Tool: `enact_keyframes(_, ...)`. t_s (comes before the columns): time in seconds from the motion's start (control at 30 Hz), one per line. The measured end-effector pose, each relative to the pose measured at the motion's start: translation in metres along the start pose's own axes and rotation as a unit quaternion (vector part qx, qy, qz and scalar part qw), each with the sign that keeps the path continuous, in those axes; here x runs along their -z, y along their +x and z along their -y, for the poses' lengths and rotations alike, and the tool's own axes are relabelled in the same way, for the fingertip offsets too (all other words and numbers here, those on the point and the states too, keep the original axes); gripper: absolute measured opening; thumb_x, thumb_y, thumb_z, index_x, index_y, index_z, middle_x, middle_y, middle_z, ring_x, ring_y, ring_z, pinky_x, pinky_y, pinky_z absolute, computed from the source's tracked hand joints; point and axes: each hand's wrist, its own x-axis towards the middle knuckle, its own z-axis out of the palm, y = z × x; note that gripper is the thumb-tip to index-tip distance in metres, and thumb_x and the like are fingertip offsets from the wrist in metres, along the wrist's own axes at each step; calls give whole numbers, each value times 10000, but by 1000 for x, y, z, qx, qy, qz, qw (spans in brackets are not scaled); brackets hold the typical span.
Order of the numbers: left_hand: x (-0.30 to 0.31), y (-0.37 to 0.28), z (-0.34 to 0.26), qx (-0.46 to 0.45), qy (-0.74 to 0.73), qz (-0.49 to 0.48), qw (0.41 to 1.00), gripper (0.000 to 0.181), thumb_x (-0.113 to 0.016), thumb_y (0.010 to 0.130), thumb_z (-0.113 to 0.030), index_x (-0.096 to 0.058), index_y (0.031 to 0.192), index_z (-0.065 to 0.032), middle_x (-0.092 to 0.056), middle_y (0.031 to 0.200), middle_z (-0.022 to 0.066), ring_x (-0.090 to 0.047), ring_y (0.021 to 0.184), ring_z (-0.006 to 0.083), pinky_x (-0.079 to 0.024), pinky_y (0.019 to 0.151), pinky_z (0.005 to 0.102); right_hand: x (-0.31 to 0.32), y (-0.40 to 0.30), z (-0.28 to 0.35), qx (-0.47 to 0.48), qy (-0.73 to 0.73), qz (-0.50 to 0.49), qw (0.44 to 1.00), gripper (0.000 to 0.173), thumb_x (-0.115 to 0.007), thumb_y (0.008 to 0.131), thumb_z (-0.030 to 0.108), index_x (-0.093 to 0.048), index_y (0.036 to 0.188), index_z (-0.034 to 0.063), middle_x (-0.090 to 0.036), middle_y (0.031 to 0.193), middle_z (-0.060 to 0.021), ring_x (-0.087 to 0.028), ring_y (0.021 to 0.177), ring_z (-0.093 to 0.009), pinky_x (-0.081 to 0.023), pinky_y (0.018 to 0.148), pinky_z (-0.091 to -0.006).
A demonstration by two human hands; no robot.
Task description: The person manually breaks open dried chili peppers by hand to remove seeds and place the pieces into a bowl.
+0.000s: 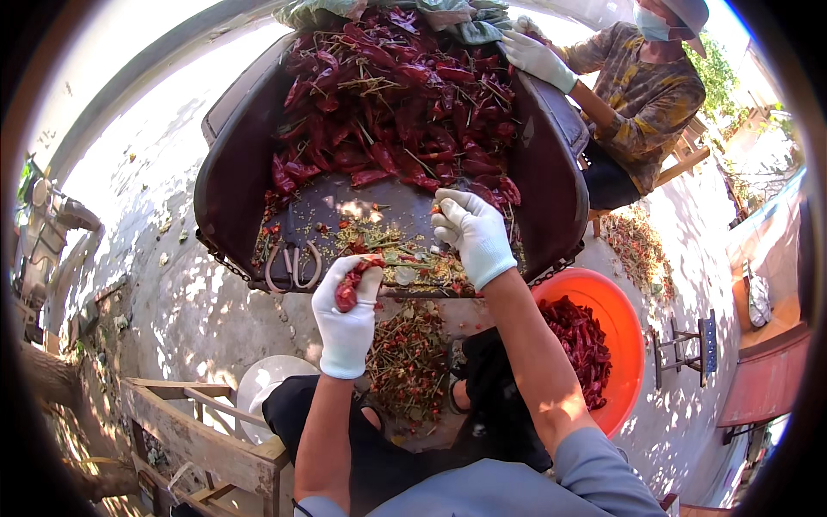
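Note:
My left hand [345, 310], in a white knit glove, is closed around a dried red chili pepper [346, 292] over the front edge of the dark cart bed [310, 187]. To its right, my right hand [466, 226], gloved too, pinches a small reddish-orange piece [437, 209], perhaps a chili's stem end, above the scattered seeds. A large heap of dried red chilies [400, 103] with stems fills the back of the bed. Scissors [294, 266] with pale handles lie at the bed's front left, beside loose seeds [362, 238] and stem bits.
An orange tub [625, 349] of red chilies stands to the right. Stem scraps [407, 362] lie between the feet. A wooden frame [200, 439] stands lower left, a small stool [685, 349] at right. A masked co-worker [646, 110] sits at the cart's upper right, gloved hands at its edge.

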Motion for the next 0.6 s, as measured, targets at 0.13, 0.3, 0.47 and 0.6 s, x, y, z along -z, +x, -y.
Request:
enact_keyframes(0.13, 9, 15, -26, 154, -153, 3, 976, 292, -627, 949, -46, -616, 1240, -23, -704, 1089, 107, -714, 899, 158, -461, 486, 186, 33, 29, 2, 327, -571, -72, 749, 367, -603, 855, 10, -704, 1183, 142, -717, 1121, -61, -673, 993, -324, -528, 888, -416)
enact_keyframes(0.3, 12, 16, -31, 197, -266, 58, 942, 524, -641, 931, -19, -477, 1428, -42, -669, 1176, 136, -698, 877, 134, -452, 435, 174, 57, 61, -27, 325, -786, -23, 526, 379, -622, 827, 93, -738, 1140, 271, -710, 1086, -25, -621, 1065, -264, -503, 880, -414)
enact_keyframes(0.47, 15, 14, -28, 202, -280, 65, 936, 329, -660, 934, -91, -575, 1250, -55, -665, 1094, 97, -651, 780, 118, -427, 449, 188, 45, 80, -29, 256, -833, -4, 490, 285, -605, 851, 170, -763, 1054, 293, -716, 1039, -19, -638, 1020, -243, -492, 846, -408)
enact_keyframes(0.6, 12, 15, -31, 197, -223, 52, 953, 77, -645, 949, -121, -591, 958, -66, -590, 874, 30, -531, 641, 79, -350, 445, 199, 41, 87, -32, 261, -836, -15, 482, 187, -654, 841, 200, -775, 961, 277, -720, 900, -30, -687, 863, -246, -514, 759, -416)
